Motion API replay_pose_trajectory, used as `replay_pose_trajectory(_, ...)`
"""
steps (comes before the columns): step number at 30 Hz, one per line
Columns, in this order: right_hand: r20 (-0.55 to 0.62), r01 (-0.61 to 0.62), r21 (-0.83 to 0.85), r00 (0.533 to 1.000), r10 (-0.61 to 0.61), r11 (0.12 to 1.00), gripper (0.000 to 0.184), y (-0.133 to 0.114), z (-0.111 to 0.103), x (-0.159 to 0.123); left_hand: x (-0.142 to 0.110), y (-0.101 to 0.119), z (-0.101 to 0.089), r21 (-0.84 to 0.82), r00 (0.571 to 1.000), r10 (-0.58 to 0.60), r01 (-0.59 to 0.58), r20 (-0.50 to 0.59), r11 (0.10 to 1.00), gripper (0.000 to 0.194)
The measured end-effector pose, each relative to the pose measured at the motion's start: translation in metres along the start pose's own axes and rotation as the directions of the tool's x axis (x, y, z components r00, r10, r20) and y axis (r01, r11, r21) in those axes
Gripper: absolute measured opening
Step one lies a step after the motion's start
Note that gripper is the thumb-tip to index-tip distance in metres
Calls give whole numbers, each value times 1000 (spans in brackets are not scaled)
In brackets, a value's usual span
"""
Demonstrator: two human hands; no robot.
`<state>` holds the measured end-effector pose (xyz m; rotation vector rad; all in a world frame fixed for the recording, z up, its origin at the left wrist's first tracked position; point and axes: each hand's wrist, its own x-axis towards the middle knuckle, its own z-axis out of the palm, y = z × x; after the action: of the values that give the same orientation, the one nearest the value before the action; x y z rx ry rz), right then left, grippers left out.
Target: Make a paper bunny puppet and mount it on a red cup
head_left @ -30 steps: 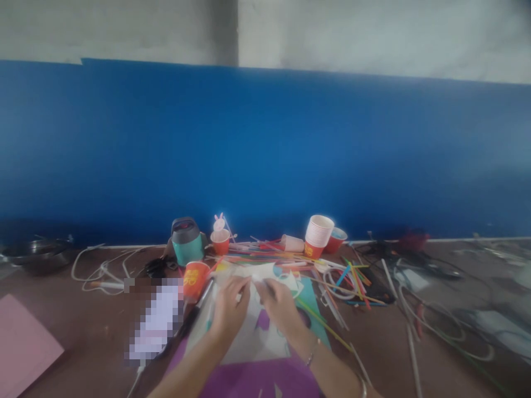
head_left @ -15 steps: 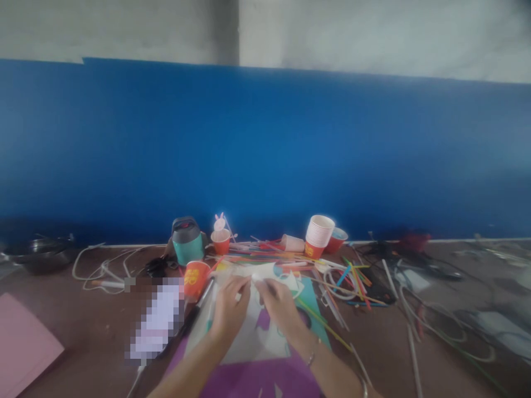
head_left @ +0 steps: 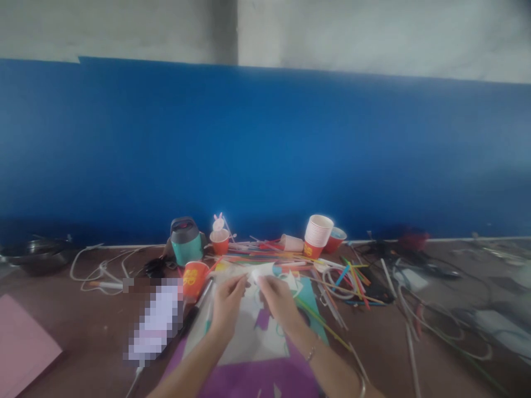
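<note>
Over the papers, my right hand (head_left: 279, 301) is closed, with a small white piece (head_left: 256, 273) showing at its fingertips; blur hides what kind of thing it is. My left hand (head_left: 226, 304) is closed in a pinch close beside it, fingertips almost meeting the right ones. Whether the left fingers also grip the white piece is hard to see. Beneath both hands lies a white sheet (head_left: 240, 351) with a purple scrap (head_left: 263, 319) on it, resting on a purple sheet (head_left: 249, 381). A teal sheet (head_left: 309, 293) sticks out to the right.
Red paper cups (head_left: 194, 279) stand at the left and back, with a cup stack (head_left: 318, 235) at back right. Drinking straws (head_left: 257, 255) lie strewn behind. A green flask (head_left: 186, 243), phone-like blurred object (head_left: 155, 320), pink paper (head_left: 25, 337) and cables (head_left: 448, 326) flank the papers.
My fingertips have shifted slightly; the left hand has moved a little away from the right, and the white piece shows more plainly at the right fingertips. The view has drifted a little.
</note>
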<state>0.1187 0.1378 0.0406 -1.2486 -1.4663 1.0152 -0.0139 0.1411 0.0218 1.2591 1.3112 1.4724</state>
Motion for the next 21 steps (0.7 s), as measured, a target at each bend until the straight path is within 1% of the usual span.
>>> replay_pose_trajectory(3,2,56,-72,998,-56,996,47,-1,2,-3,0,-1,-1,10,997,55,-55,49,998,34)
replay_pose_trajectory(6,-5,51,-82,999,-51,995,46,-3,2,-3,-3,-3,0,63,985,136,-143,102,988,28)
replay_pose_trajectory(8,-11,39,-65,999,-40,997,46,-5,-1,-2,-6,-3,2,107,979,165,-178,120,978,26)
replay_pose_trajectory(10,-31,37,-54,999,-39,998,46,-7,-4,0,-7,-4,4,120,984,145,-157,107,980,26)
replay_pose_trajectory(13,-73,32,-45,997,-35,998,46,-8,-7,1,-5,-4,3,83,998,57,-59,34,995,30)
replay_pose_trajectory(16,-33,11,-20,999,-12,1000,46,-7,-6,1,-1,-4,1,40,1000,-6,7,-21,999,34)
replay_pose_trajectory(18,12,31,-42,999,-31,999,46,-6,-4,-1,0,-4,-1,21,1000,-8,8,-9,1000,34)
replay_pose_trajectory(21,31,77,-109,997,-74,991,45,-4,0,-2,0,-4,-1,3,999,19,-19,51,1000,33)
